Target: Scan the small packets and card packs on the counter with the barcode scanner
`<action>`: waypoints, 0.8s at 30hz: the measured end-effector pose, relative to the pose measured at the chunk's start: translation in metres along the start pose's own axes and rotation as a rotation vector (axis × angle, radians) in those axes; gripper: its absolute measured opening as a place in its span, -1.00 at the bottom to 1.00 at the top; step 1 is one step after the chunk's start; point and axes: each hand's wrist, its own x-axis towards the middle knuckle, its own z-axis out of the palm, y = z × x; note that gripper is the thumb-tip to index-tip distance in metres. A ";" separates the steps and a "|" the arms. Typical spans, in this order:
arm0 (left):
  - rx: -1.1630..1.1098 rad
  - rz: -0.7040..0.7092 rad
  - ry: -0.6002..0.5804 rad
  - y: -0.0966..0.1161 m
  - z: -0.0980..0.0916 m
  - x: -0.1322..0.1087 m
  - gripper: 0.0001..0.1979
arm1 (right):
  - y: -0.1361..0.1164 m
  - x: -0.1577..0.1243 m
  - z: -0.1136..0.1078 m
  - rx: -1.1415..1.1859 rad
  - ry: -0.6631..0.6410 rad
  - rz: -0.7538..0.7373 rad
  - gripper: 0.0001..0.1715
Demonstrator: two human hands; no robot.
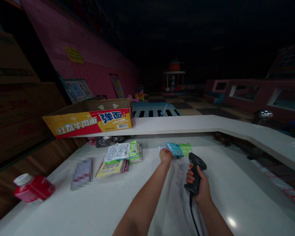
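Note:
My right hand (202, 185) is wrapped round the grip of a dark grey barcode scanner (196, 173), its cable hanging down toward me. The scanner's head is just to the right of the packets. My left hand (165, 155) is closed on the near left edge of a blue packet (175, 149); its fingertips are partly hidden. A green packet (186, 149) lies against the blue one on the right. Left of my hand, a pile of flat packets, with a silver-white packet (116, 151) on top and a yellow packet (111, 167) in front, rests on the white counter (142, 183).
A red bottle with a white cap (33, 189) lies tilted at the left. Beside it is a blurred-out flat item (82, 173). An open yellow-and-red carton (95, 120) stands on the raised white ledge (177, 125). Large brown boxes (22, 108) are stacked at the far left.

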 end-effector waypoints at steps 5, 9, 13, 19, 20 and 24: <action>0.133 0.057 -0.010 0.003 0.006 0.004 -0.85 | 0.001 0.001 0.000 -0.019 -0.006 -0.002 -0.53; 0.592 0.345 -0.010 0.012 -0.011 -0.008 -0.90 | 0.001 0.002 0.000 -0.032 -0.003 -0.009 -0.51; 0.916 0.637 -0.102 0.018 -0.024 -0.025 -0.88 | 0.000 0.001 0.001 0.004 0.012 0.009 -0.51; 1.100 0.691 -0.224 0.012 -0.019 -0.031 -0.68 | 0.001 0.003 -0.001 -0.029 0.000 0.005 -0.51; 1.100 0.676 -0.225 0.010 -0.018 -0.029 -0.68 | 0.001 0.003 -0.001 -0.029 -0.001 0.004 -0.51; 1.049 0.659 -0.216 0.007 -0.017 -0.028 -0.69 | 0.001 0.003 -0.001 -0.001 -0.002 0.020 -0.55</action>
